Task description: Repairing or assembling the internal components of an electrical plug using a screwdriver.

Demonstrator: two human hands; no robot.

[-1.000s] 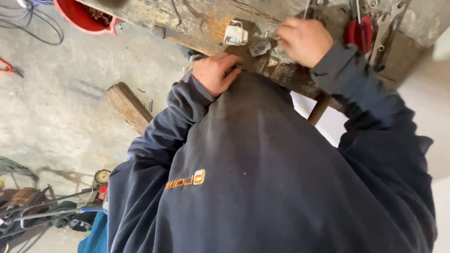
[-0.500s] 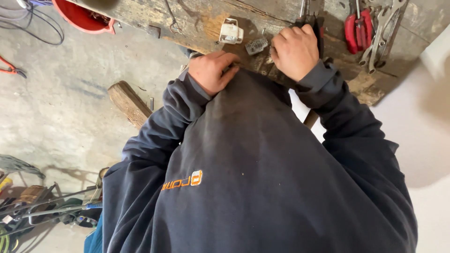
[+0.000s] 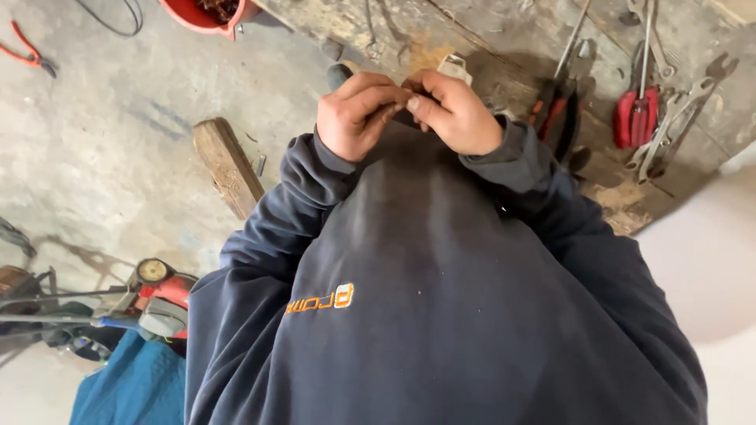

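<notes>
My left hand (image 3: pixel 356 116) and my right hand (image 3: pixel 458 116) meet in front of my chest, over the edge of a worn wooden workbench (image 3: pixel 441 31). Both pinch a small dark object (image 3: pixel 406 112) between thumbs and fingertips; most of it is hidden by the fingers. A dark rounded handle end (image 3: pixel 339 75) sticks out just behind my left hand. Beyond my right hand, a small white part (image 3: pixel 457 66) lies on the bench. My dark blue sweatshirt fills the lower half of the view.
On the bench at right lie dark pliers with orange-trimmed handles (image 3: pixel 556 106), red-handled pliers (image 3: pixel 635 114) and wrenches (image 3: pixel 671 126). A red bucket (image 3: pixel 206 14) sits top left. A wooden leg (image 3: pixel 228 167), red pliers (image 3: pixel 27 51), a red-grey power tool (image 3: pixel 154 297) and blue cloth (image 3: pixel 130 386) sit below.
My right hand left the bench top and came in to meet my left hand. Both hands lifted off my sweatshirt's hem and now pinch the small dark object together.
</notes>
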